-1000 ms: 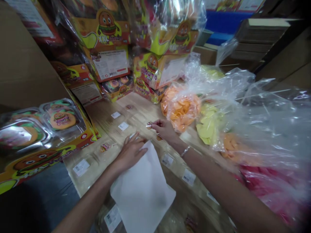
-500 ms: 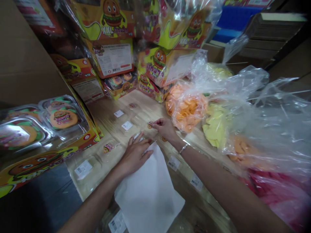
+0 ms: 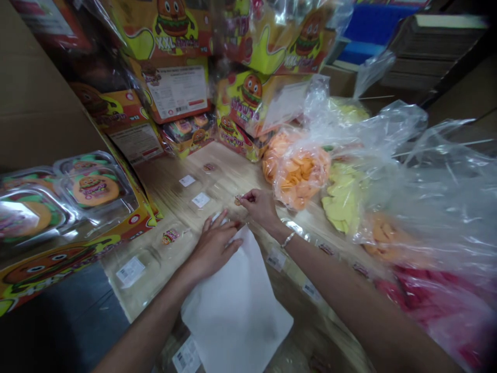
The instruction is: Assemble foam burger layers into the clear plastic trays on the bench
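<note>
Fingers (image 3: 248, 199) of the right hand (image 3: 259, 207) are pinching a seemingly light, flimsy sticker (image 3: 238, 200) by its edge; left hand (image 3: 213, 246) is pressing paper (image 3: 236, 311), splayed flat

Your forearms show bare right down to the picture's lower edge. Your right hand (image 3: 259, 206) carries a thin, silvery chain bracelet (image 3: 288, 239) at the wrist; your left hand (image 3: 213, 247) is bare.

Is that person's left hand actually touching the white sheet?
Touching. The head view shows the left hand lying flat on the top corner of the white sheet; the right hand pinches a small sticker.
</note>
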`<state>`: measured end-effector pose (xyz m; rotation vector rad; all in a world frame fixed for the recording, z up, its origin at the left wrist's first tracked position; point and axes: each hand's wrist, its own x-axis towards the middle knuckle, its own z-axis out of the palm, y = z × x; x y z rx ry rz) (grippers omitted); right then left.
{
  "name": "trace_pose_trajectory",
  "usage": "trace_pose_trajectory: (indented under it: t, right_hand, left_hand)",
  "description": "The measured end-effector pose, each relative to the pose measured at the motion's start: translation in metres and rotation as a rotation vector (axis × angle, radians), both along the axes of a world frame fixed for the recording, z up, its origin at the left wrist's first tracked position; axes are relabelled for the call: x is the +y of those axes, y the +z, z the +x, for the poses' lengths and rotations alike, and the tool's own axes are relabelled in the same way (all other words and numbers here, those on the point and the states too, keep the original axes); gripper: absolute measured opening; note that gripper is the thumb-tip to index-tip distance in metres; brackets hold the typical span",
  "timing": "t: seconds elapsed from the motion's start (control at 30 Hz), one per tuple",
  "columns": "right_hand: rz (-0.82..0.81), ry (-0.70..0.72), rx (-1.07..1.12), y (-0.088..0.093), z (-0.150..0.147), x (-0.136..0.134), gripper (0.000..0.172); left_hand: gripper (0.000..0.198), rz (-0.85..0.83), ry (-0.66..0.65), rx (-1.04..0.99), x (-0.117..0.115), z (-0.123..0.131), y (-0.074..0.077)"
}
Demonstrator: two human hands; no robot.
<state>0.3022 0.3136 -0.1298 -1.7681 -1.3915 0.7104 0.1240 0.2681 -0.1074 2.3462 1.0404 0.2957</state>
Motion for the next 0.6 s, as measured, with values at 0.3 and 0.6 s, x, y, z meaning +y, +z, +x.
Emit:
trace_pose_trajectory:
  t: [0.3, 0.6]
  right_hand:
    - [-0.032, 0.033, -0.578, 0.023, -0.016, -0.017, 0.033]
    - [0.104, 0.396, -0.656, 0.078, -0.001, -0.088, 0.023]
  left_hand:
    - [0.022, -0.013, -0.017, 0.017, 0.000, 0.000, 0.004]
    - [0.032, 0.079, -0.017, 0.031, 0.010, -0.004, -0.013]
